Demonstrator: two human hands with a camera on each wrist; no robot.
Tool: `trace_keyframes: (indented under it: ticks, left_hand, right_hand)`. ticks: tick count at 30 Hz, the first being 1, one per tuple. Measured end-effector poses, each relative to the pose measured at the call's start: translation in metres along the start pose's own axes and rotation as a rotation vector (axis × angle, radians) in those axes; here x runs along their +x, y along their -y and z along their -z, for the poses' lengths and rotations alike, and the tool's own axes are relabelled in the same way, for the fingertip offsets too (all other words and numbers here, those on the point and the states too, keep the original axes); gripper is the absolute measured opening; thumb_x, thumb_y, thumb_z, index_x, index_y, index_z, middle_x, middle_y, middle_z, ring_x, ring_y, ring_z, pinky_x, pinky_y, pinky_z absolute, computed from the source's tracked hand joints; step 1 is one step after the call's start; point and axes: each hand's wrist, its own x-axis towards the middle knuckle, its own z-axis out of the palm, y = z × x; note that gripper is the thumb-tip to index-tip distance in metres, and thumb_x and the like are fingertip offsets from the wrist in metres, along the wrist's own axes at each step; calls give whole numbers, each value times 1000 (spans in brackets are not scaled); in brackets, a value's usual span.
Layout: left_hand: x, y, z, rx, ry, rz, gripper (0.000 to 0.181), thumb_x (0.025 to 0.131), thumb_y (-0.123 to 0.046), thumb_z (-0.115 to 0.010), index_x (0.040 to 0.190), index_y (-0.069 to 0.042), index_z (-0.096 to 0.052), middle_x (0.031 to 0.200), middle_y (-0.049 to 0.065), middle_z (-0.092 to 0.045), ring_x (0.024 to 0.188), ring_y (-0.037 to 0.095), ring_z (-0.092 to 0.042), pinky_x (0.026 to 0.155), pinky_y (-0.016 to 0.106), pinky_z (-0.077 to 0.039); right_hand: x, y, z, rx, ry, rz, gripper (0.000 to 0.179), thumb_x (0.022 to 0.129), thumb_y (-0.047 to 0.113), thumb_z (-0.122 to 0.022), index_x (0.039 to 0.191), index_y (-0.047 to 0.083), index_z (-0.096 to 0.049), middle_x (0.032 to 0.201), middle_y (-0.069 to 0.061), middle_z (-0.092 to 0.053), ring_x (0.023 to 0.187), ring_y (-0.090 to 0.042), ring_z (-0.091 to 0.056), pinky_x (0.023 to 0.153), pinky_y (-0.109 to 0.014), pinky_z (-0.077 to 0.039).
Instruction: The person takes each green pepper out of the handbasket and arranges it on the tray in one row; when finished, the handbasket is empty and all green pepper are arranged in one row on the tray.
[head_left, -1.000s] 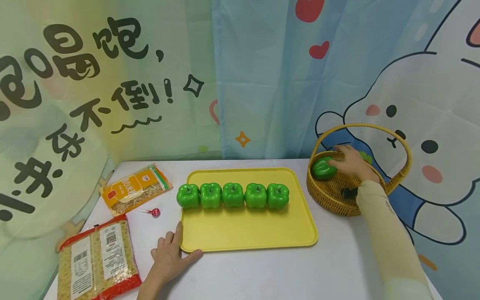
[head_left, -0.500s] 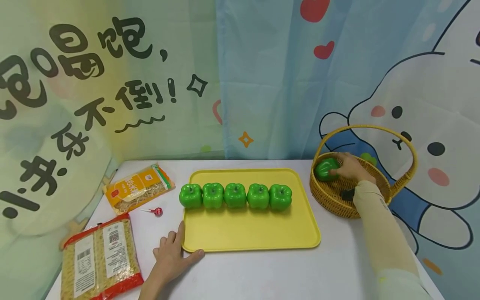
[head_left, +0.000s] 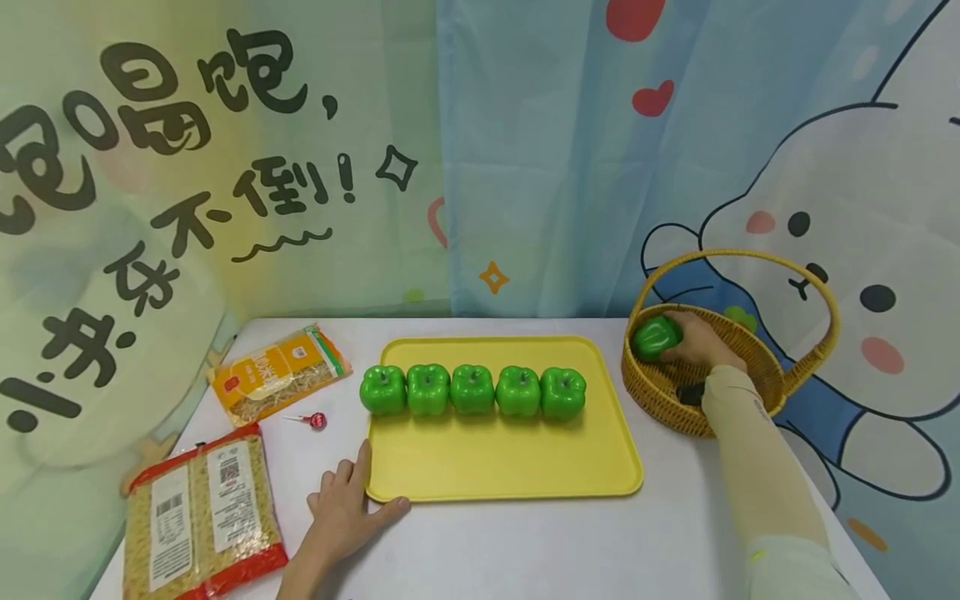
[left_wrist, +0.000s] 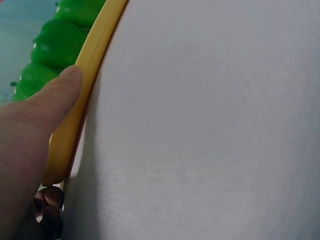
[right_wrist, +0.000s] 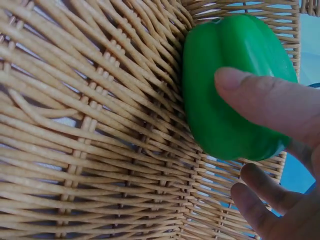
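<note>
Inside the wicker basket (head_left: 660, 408) at the right, my right hand (head_left: 701, 340) grips a green bell pepper (right_wrist: 232, 95). In the right wrist view the thumb lies across the pepper's side; two fingertips show below it, and the rest of the grip is hidden. At the yellow tray's (head_left: 502, 467) near left corner, my left hand (head_left: 341, 517) touches the rim with a straight thumb and forefinger. A row of several green bell peppers (head_left: 472, 390) stands along the tray's far half.
Left of the tray lie an orange food packet (head_left: 277, 375), a red lollipop (head_left: 318, 421) and a larger red-edged bag (head_left: 202, 512) of yellowish grains. The basket's tall handle (head_left: 750, 252) arches above my right hand. A printed curtain (head_left: 517, 167) hangs behind the table.
My right hand has lowered around the pepper in the basket and now grips it, tilting it slightly. The left hand stays at the tray corner. The head view has shifted a little.
</note>
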Motion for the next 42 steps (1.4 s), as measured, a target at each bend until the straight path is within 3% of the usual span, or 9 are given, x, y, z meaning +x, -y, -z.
trace_keyframes:
  ticks: [9,15,24,31,35,42]
  left_hand:
    - [2,0,-2,2,-12,-15,114,76,-76,-68,159,-8,-26,120,15,-54,94,25,-43,74,40,-30]
    - [2,-1,-1,4,6,0,115,76,-76,-67,160,-9,-25,122,16,-53,96,26,-43,78,44,-32]
    - [0,0,2,4,20,0,117,76,-76,-68,160,-8,-24,123,17,-53,96,27,-44,79,47,-34]
    - [-1,0,2,9,8,-6,116,77,-76,-67,160,-9,-24,123,17,-53,96,26,-44,78,45,-34]
    - [-2,-1,3,10,8,-6,116,77,-76,-67,160,-8,-23,123,17,-53,96,26,-44,78,44,-33]
    - [-2,-2,3,0,13,-5,116,77,-76,-67,160,-9,-23,123,17,-52,96,27,-43,78,45,-32]
  right_hand:
    - [-10,-1,8,12,-32,-38,95,86,27,-80,156,-5,-24,156,-41,-14,132,-57,-32,102,-67,-37]
    - [-22,4,12,22,-65,-42,98,86,37,-80,158,0,-23,151,-41,-18,121,-53,-41,96,-65,-41]
    - [-43,15,16,54,-132,-36,99,85,47,-78,159,8,-25,147,-38,-21,118,-51,-42,91,-63,-44]
    - [-64,31,16,60,-210,25,94,86,49,-77,158,12,-31,142,-32,-23,116,-49,-43,89,-64,-45]
    - [-78,44,11,73,-253,96,88,85,42,-79,155,10,-36,143,-29,-24,115,-49,-44,88,-65,-46]
    - [-95,70,-4,59,-260,172,85,81,38,-84,150,10,-44,139,-21,-33,112,-41,-49,88,-59,-49]
